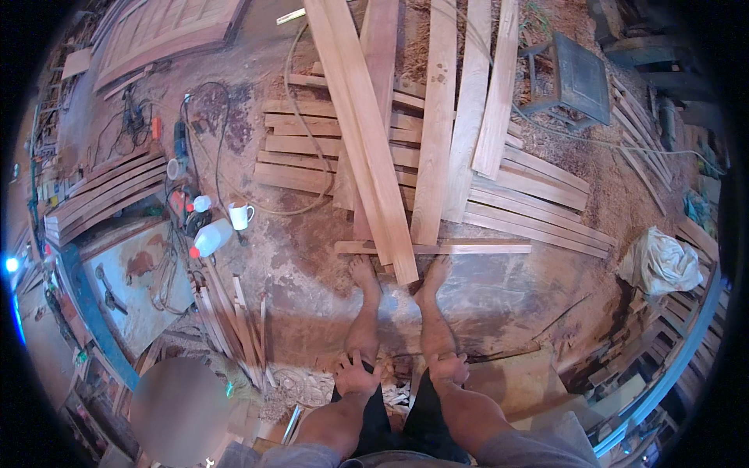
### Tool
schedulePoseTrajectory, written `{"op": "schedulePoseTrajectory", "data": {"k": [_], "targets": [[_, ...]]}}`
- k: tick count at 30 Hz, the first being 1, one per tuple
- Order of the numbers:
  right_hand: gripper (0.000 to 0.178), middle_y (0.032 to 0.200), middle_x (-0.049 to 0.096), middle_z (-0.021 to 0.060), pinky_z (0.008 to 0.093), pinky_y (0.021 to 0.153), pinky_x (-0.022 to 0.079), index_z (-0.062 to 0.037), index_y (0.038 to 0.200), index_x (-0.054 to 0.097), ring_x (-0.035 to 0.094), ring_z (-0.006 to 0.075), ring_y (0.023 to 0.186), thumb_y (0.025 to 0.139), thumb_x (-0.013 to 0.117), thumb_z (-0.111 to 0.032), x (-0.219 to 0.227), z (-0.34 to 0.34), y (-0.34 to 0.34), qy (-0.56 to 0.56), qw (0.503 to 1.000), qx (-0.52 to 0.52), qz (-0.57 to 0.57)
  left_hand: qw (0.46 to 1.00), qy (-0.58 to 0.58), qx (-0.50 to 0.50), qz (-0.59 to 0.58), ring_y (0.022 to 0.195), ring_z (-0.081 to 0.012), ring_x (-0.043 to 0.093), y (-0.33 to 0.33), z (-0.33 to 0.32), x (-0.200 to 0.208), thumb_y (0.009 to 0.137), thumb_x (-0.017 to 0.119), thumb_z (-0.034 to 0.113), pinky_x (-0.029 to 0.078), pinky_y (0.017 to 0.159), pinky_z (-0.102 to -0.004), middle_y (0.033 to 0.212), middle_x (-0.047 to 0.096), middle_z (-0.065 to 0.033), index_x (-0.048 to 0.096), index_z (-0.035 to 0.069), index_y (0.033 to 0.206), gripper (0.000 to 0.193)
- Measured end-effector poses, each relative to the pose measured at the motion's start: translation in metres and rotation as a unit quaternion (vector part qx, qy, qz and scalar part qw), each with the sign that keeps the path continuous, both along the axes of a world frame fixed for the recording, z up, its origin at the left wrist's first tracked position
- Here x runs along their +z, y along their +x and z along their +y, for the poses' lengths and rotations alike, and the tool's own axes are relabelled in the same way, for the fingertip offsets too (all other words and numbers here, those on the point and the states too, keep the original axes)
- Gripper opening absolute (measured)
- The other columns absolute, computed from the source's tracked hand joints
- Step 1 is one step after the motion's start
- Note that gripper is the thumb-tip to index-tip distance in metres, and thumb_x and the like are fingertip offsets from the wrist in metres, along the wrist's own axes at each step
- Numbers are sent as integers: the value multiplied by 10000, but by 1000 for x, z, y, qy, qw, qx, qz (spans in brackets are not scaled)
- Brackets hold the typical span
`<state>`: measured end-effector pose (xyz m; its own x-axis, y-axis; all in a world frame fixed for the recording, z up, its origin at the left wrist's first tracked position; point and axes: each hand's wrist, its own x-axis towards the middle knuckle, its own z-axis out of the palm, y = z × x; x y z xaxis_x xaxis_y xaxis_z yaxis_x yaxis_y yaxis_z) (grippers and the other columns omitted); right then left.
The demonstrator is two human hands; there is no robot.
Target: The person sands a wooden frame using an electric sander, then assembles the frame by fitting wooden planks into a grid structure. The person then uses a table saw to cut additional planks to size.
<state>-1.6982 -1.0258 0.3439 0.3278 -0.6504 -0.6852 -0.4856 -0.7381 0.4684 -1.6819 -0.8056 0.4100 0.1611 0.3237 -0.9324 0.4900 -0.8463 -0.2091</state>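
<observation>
My left hand (358, 377) rests on my left knee, fingers spread and nothing held. On my right knee lies my right hand (449, 369), also without any object, its fingers partly turned away from view. Beyond my bare feet, a long reddish plank (367, 148) slants away, its near end between the feet. Several other long boards (438, 117) lie beside it, fanned out. Their near ends are close to a narrow wooden strip (491, 247) lying crosswise just past my toes. Beneath them, rows of shorter slats (300, 146) lie across the floor.
At left are a white mug (241, 216), a plastic jug (212, 237), a blue power tool (180, 140) with cords and stacked boards (117, 187). A dark stool (577, 78) stands far right, above a white sack (662, 261). A hose (292, 78) crosses the floor.
</observation>
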Motion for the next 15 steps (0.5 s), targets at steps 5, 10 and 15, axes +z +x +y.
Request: {"op": "schedulePoseTrajectory", "data": {"k": [5,10,15], "targets": [[513,1291,602,154,487,981,507,-72,1065,797,605,365,1178,855,653,-518,7,2,10,14,1000,-14,17,1000,2,5,-15,1389,-462,465,-3,-1,0,886,604,644,346,1170,-549,1549,407,-231,371,156,1577,878],[508,1284,605,170,505,1016,489,-63,1086,795,593,384,1205,857,667,-498,18,3,20,35,999,-25,18,1000,6,6,-7,1415,-454,433,-1,0,1,889,591,649,320,1194,-542,1562,391,-222,360,159,1584,881],[508,1290,602,171,507,1042,476,-69,1100,794,584,384,1228,861,665,-499,14,4,21,37,999,-33,17,1000,2,0,-3,1435,-457,403,-1,0,0,890,584,646,287,1214,-540,1566,390,-221,351,164,1594,885]]}}
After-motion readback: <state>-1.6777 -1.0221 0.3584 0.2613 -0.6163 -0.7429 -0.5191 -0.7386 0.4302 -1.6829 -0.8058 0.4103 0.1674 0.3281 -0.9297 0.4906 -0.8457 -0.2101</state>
